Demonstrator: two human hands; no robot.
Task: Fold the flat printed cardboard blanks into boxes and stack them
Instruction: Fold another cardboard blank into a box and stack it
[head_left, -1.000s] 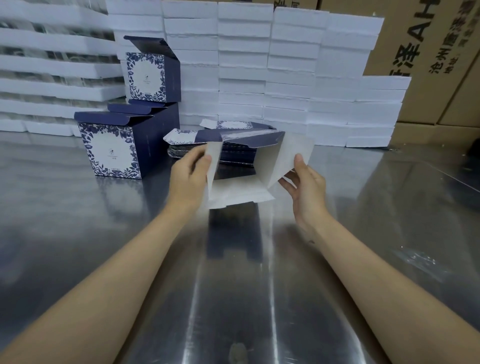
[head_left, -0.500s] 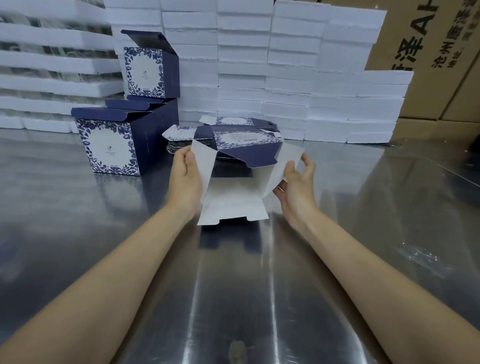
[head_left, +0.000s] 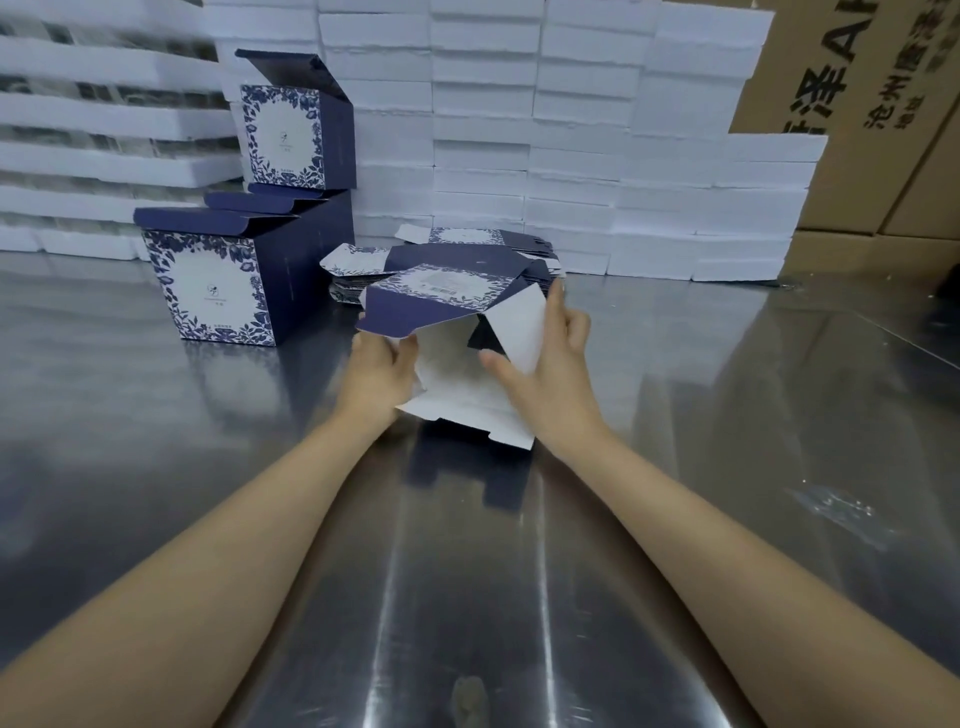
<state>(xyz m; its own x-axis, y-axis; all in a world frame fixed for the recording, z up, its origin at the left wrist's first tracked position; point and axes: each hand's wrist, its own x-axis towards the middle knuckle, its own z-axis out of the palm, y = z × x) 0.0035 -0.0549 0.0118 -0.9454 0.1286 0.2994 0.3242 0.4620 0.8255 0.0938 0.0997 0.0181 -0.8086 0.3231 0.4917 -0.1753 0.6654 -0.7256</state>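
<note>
On my feed: steel table (head_left: 156, 467) w/ foam slabs (head_left: 571, 156) stacked behind, 2 folded boxes (head_left: 218, 291) stacked back-left, flat blanks (head_left: 467, 244) piled beside them. The half-folded blank (head_left: 457, 384) is mid-table in front of that pile, left hand (head_left: 376, 374) gripping its left wall, right hand (head_left: 556, 379) pinching its right flap

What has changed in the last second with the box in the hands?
The navy top flap of the half-folded box swung down toward the person. The right hand turned the white side flap inward; the left hand keeps gripping the left side. The two finished boxes and pile of flat blanks stayed put.
</note>
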